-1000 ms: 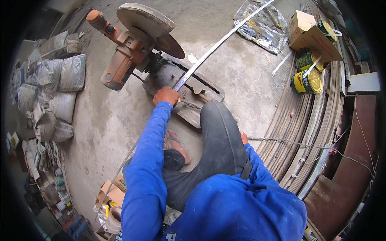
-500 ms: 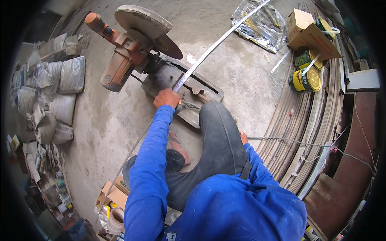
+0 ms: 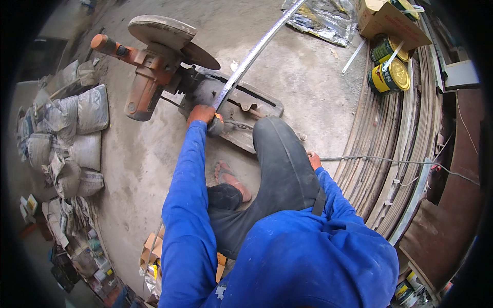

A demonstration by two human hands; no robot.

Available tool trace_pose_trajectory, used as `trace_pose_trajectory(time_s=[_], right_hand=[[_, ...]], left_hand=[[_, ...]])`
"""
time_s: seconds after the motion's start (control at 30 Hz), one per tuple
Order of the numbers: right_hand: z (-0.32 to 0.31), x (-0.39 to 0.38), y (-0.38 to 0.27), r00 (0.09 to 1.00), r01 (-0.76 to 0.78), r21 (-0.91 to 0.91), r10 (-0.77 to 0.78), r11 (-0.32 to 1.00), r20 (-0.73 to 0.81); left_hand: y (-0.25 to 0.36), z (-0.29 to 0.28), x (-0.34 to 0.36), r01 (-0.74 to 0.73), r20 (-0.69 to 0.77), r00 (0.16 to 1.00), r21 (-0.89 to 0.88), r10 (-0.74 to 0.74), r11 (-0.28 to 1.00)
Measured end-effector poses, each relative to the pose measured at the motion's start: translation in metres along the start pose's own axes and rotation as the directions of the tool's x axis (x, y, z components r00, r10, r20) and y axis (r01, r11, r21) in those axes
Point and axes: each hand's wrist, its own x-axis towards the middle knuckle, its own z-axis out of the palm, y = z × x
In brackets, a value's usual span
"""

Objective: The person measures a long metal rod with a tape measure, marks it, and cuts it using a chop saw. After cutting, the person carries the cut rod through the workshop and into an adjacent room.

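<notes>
My left hand (image 3: 202,114) is closed around the near end of a long, thin metal strip (image 3: 255,52). The strip runs up and away to the right, lying across the base of an orange cut-off saw (image 3: 150,77). Beside my fingers is a rounded grey part (image 3: 215,126), with a chain (image 3: 239,124) next to it on the saw's base. The saw's large disc (image 3: 201,55) is raised to the left of the strip. My right hand (image 3: 314,160) is low beside my right knee, its fingers curled near a grey cable (image 3: 370,159). What those fingers hold is hidden.
Stacked full sacks (image 3: 91,110) line the left side. Long strips of material (image 3: 377,133) lie along the right, with yellow-and-green cans (image 3: 389,77) and a cardboard box (image 3: 395,23) at their far end. Crumpled plastic sheeting (image 3: 323,23) lies on the far floor.
The whole view has shifted and turned a little. My left hand stays at the strip's near end, and my right hand stays beside the knee.
</notes>
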Motion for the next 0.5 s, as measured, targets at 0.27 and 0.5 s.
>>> trace_pose_trajectory(time_s=[0.27,0.5], right_hand=[[-0.003,0.003,0.007,0.996,0.088,-0.093,-0.09,0.992,-0.012],[0.0,0.005,0.007,0.996,0.081,-0.127,-0.077,0.989,0.036]], left_hand=[[-0.023,0.008,0.029,0.193,0.139,0.979,-0.363,-0.152,0.912],[-0.011,0.002,0.017,0.254,0.169,0.964,-0.375,-0.204,0.891]])
